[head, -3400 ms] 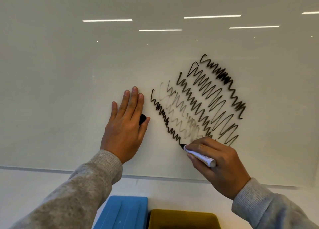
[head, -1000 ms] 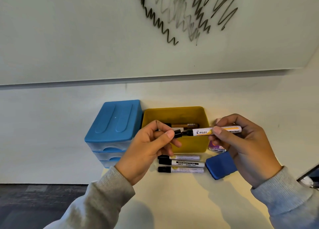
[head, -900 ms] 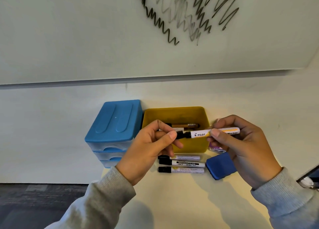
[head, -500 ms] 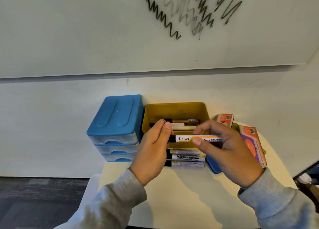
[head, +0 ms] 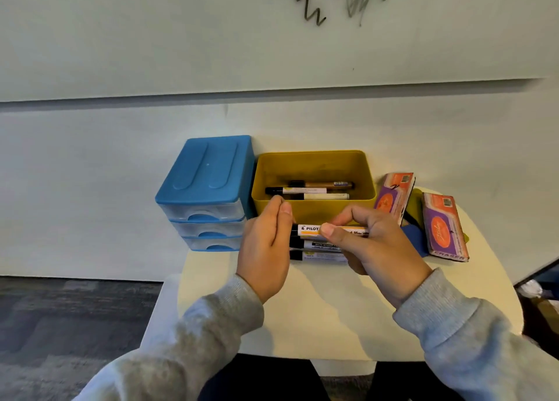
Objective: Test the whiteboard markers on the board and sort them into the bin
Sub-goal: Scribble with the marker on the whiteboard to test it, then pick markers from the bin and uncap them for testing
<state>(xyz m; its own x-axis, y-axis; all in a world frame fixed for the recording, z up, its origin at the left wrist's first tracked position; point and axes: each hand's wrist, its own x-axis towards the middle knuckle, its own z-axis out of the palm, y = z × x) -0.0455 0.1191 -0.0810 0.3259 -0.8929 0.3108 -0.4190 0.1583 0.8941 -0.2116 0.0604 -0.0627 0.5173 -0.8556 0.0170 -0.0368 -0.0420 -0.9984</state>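
Now, both hands low over the desk (head: 332, 310). Right hand (head: 375, 246) pinches a Pilot marker (head: 311, 229) level, thumb on its barrel; left hand (head: 266, 246) has fingers curled round the capped end. Marker sits just in front of the yellow bin (head: 314, 211), three markers inside. Two more lie beneath it. Blue drawers (head: 208, 189) at 9 o'clock of the bin, erasers (head: 444, 228) at 3. Scribbles (head: 311, 4) on the board (head: 151, 37) at 12.

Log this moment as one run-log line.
stage: capping tested marker | right hand: holds Pilot marker | left hand: at its cap end | yellow bin: three markers inside
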